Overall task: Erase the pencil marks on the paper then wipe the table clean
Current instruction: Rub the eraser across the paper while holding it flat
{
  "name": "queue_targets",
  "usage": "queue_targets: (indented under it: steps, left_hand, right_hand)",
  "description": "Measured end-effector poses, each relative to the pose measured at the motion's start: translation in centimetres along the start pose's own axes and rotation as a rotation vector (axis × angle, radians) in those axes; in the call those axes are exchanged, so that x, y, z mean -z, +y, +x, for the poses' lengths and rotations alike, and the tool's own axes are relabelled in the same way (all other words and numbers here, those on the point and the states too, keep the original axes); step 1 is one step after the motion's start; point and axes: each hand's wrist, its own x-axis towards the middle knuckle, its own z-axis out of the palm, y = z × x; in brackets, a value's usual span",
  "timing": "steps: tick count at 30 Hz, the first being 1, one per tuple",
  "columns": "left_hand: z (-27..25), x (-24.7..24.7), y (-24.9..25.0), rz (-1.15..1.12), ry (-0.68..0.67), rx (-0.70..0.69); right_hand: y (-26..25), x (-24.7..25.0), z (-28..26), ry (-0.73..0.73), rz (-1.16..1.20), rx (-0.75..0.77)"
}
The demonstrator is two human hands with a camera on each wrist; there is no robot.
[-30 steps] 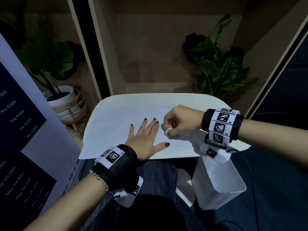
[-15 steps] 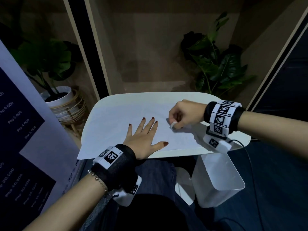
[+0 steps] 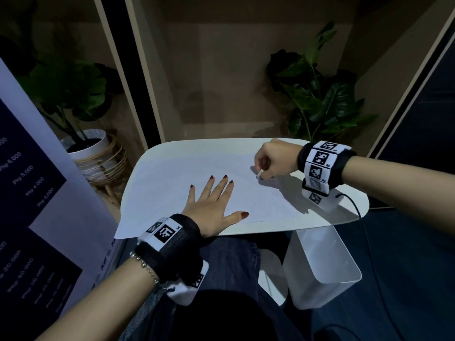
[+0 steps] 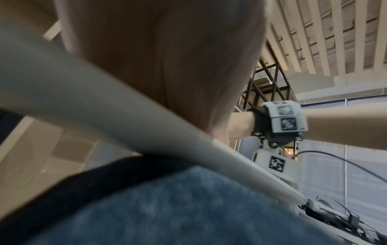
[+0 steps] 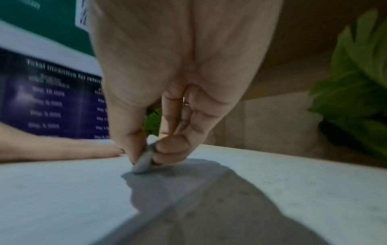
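The paper (image 3: 172, 183) lies flat on the white table (image 3: 344, 212), my left hand (image 3: 211, 207) spread open on it; my right hand (image 3: 273, 158) pinches a small white eraser (image 5: 143, 161) (tip touching the sheet) near the paper's far right part

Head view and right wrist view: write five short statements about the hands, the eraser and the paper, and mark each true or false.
1. The left hand lies flat on the paper with fingers spread. True.
2. The right hand pinches a white eraser. True.
3. The eraser is lifted clear of the paper. False: its tip touches the sheet.
4. The paper lies wholly on the table. False: its near left corner overhangs the edge.
5. The left hand holds a cloth. False: it holds nothing.
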Motion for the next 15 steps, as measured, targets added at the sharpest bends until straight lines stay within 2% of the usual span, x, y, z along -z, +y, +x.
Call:
queue_targets:
  steps: [3,7,12,15]
  left_hand:
    - [0.0,0.0,0.0,-0.001,-0.004,0.0]
    - [0.0,0.0,0.0,0.001,-0.006,-0.001]
    - [0.1,0.0,0.0,0.014,-0.006,-0.003]
    - [0.1,0.0,-0.1,0.012,-0.003,-0.007]
  right_hand:
    - [-1.0,0.0,0.2,-0.014,0.05,0.031]
    - [-1.9,-0.9,-0.3,-0.17,0.19,0.099]
    - [0.5,0.4,1.1,-0.02,0.049,-0.012]
    - [-0.2,0.6,0.9,-0.012,0.112,0.016]
